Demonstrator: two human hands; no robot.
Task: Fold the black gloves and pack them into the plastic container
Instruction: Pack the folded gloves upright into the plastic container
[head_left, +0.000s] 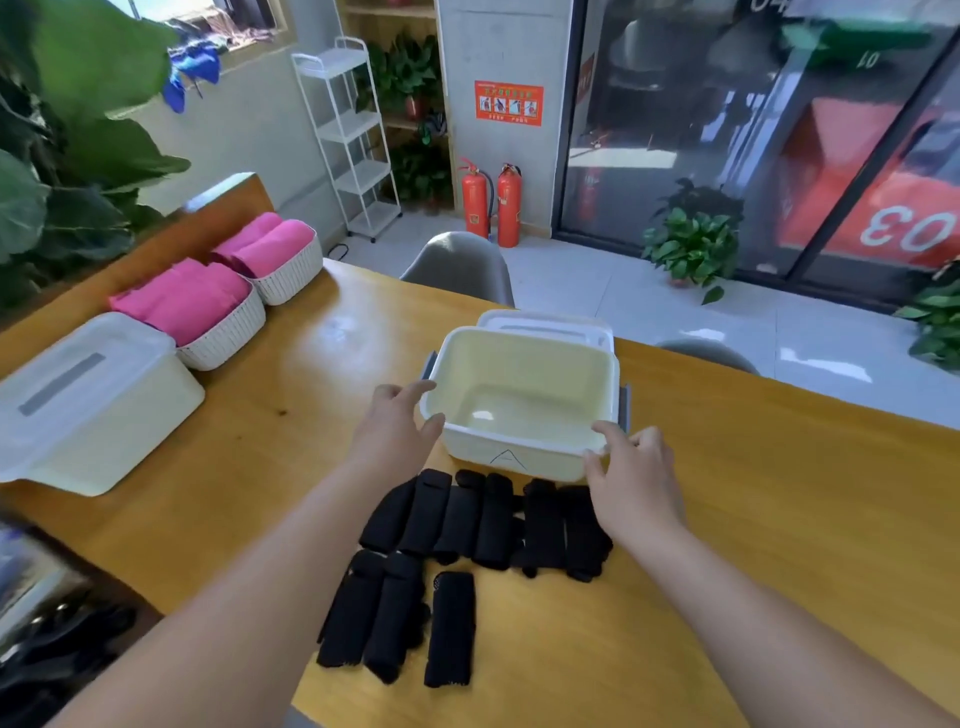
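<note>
A glossy yellow wooden table (753, 519) carries a rectangular, open-topped plastic container (524, 374), smooth and cream, its shiny floor showing. Just in front of it lie black gloves (452, 519), knitted, folded into narrow strips in two rows. The left hand (400, 421) and the right hand (631, 467) each grip a near corner of its rim.

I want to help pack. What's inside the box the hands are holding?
Nothing yet: the plastic container shows a bare pale floor. The black gloves lie outside. Its near inner wall is hidden.
</note>
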